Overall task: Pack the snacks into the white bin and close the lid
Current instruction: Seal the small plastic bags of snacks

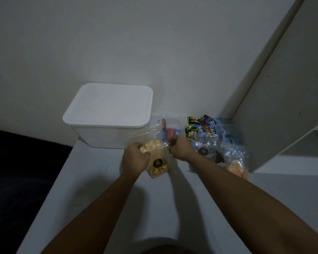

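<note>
Both hands hold a clear plastic bag of yellow snack pieces (pixel 155 158) just in front of the white rectangular plastic bin (pixel 103 132), whose flat white lid (pixel 110 105) is still seated. The left hand (pixel 135 158) has its fingers curled round the bag's upper left; the right hand (pixel 180 148) appears, in dim light, to pinch the top edge. Good practice: seal the bag, set it down, lift the lid first. Remaining wrapped snacks (pixel 204 132) lie heaped to the right on the white tabletop (pixel 106 198).

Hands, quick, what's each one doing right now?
Left hand: grips the clear bag of yellow snacks.
Right hand: pinches the same bag's top edge.
</note>
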